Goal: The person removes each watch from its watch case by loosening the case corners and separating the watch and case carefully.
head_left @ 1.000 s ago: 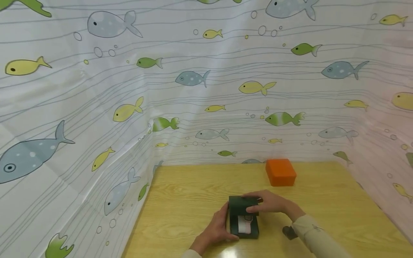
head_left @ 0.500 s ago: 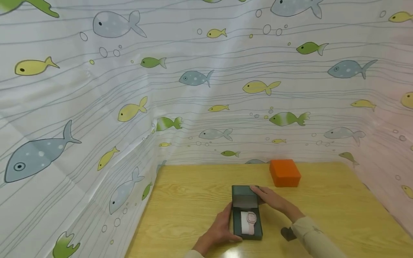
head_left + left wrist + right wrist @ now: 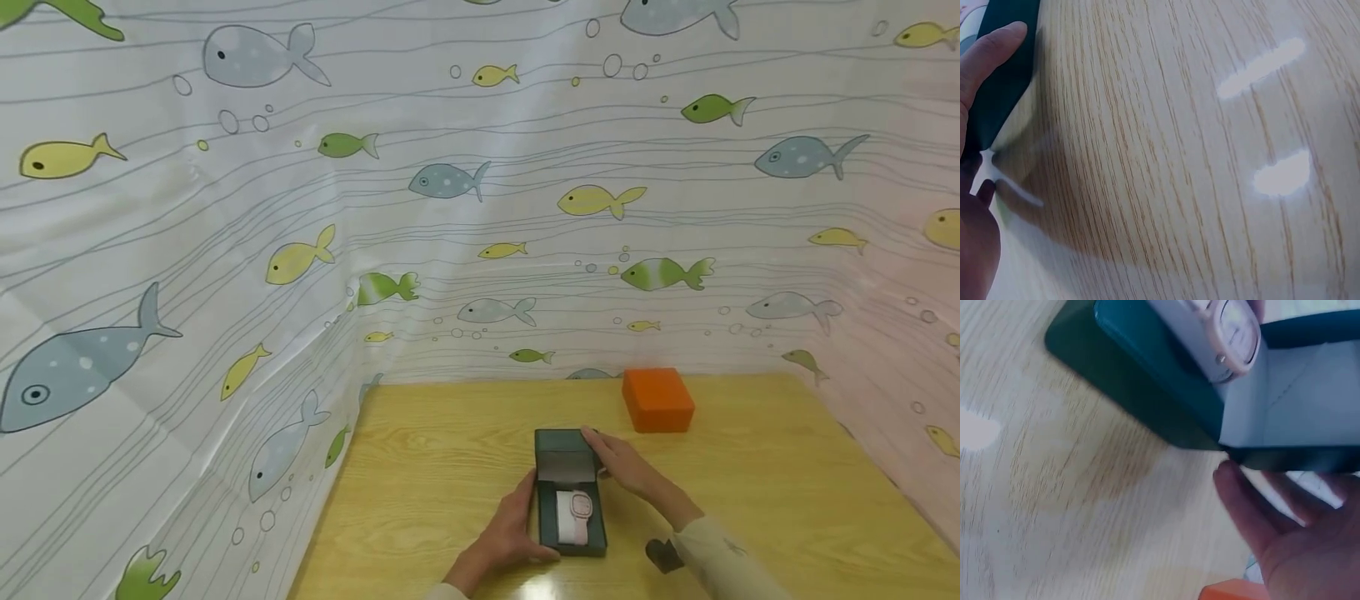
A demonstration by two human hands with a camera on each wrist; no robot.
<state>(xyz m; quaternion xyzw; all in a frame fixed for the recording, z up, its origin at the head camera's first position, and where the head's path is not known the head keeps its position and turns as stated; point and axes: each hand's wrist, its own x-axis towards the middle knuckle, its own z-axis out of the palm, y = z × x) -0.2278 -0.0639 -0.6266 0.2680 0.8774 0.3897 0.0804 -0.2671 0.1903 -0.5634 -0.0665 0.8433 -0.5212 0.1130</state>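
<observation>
A dark green watch box [image 3: 548,521] lies on the table with its hinged lid [image 3: 558,440] raised, showing a pale grey lining. Inside, a pink wristwatch [image 3: 581,506] with a squarish face is wrapped on a white cushion [image 3: 565,512]. My left hand [image 3: 508,532] grips the box's left side, its thumb [image 3: 1005,41] against the near end wall. With my right hand [image 3: 636,472] I hold the lid at its right side, thumb on the upper corner. The right wrist view shows this hand's fingers [image 3: 1241,503] under the lid's edge, beside the hinge.
An orange box [image 3: 657,402] stands at the back right of the wood-grain table [image 3: 435,450]. A small dark object [image 3: 663,555] shows beside the right sleeve [image 3: 723,558]. Fish-patterned curtains [image 3: 480,250] enclose the table at the back and both sides.
The lid has swung up and back under my right hand, uncovering the watch. Over the last half second it has stayed raised, and my left hand has kept its place on the box.
</observation>
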